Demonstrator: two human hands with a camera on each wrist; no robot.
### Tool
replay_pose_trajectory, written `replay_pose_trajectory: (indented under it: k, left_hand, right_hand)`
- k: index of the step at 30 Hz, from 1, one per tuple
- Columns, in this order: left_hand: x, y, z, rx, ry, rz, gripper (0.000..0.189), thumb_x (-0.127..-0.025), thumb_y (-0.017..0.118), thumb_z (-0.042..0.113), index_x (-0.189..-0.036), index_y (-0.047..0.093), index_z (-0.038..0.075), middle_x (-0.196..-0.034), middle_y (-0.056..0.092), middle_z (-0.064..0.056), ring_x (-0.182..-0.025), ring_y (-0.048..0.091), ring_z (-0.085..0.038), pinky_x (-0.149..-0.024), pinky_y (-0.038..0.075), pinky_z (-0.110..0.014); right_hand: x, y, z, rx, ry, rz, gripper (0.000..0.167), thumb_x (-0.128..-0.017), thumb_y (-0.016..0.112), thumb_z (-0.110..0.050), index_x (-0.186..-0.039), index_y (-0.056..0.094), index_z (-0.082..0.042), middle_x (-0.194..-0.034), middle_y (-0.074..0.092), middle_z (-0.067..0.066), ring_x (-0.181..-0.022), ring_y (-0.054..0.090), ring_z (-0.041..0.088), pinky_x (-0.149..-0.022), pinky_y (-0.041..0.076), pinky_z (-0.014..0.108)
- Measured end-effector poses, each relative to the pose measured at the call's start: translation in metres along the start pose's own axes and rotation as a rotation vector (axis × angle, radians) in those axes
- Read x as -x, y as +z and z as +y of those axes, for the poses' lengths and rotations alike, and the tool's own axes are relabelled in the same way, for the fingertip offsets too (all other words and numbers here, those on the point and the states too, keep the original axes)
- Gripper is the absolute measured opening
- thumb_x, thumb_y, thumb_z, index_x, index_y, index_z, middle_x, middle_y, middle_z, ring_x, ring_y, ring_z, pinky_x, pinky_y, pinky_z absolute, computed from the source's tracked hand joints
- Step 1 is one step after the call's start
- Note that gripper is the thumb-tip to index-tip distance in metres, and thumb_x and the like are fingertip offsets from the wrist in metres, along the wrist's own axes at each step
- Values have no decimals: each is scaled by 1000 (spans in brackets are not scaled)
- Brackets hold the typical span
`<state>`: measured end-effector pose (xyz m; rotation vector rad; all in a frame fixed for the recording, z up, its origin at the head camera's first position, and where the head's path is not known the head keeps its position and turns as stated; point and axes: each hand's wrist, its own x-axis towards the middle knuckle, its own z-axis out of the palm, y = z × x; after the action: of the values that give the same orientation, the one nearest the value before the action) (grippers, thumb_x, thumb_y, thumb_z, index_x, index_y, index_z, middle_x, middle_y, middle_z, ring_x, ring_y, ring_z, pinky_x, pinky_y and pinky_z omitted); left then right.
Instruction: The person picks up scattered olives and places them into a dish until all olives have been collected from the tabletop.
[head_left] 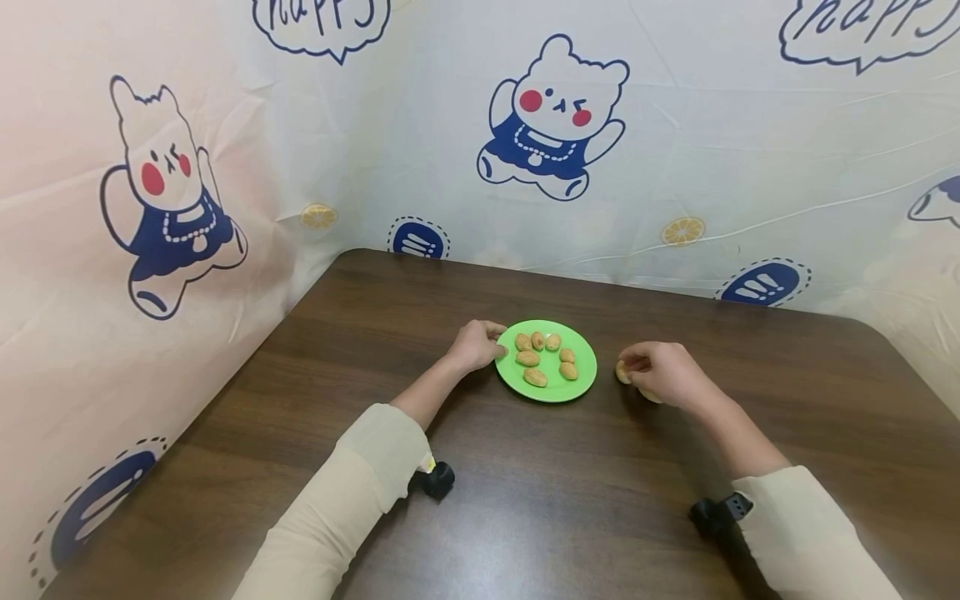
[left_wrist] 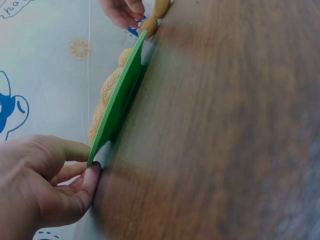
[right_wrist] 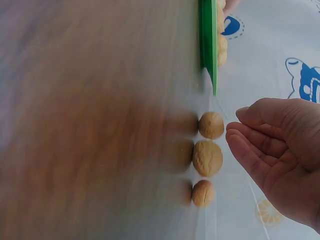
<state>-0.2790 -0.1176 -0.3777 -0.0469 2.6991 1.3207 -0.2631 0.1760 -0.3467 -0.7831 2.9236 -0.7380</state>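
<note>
A round green plate (head_left: 545, 392) lies on the table with several peanuts in their shells (head_left: 536, 377) spread over it. At its left edge my left hand (head_left: 474, 346) pinches the rim between thumb and fingers, as the left wrist view shows from the side. My right hand (head_left: 663, 373) is to the right of the plate, just over some loose peanuts (head_left: 622, 372) that it partly covers in the head view. The right wrist view shows three of these, one a larger peanut (right_wrist: 207, 158), close by the bent fingertips (right_wrist: 235, 136). Nothing is between that thumb and those fingers.
The dark wooden table (head_left: 570, 517) has rounded far corners. Behind it and at the left hangs a pale cloth (head_left: 435, 125) printed with cartoon animals. Small black devices, such as the left wrist camera (head_left: 438, 481), sit at both cuffs close over the table.
</note>
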Motion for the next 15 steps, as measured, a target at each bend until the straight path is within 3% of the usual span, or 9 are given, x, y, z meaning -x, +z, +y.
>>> replay_pose_trajectory:
  k: [15]
  left_hand:
    - [0,0,0,2,-7,5,44,-87,63,9,-130,54,5,-117,58,-11,-107,52,-22,-82,46,-31]
  right_hand:
    - [16,-8,11,15,44,-5,23,-79,63,2,-102,65,8,-95,65,18,-86,61,31,-69,51,39]
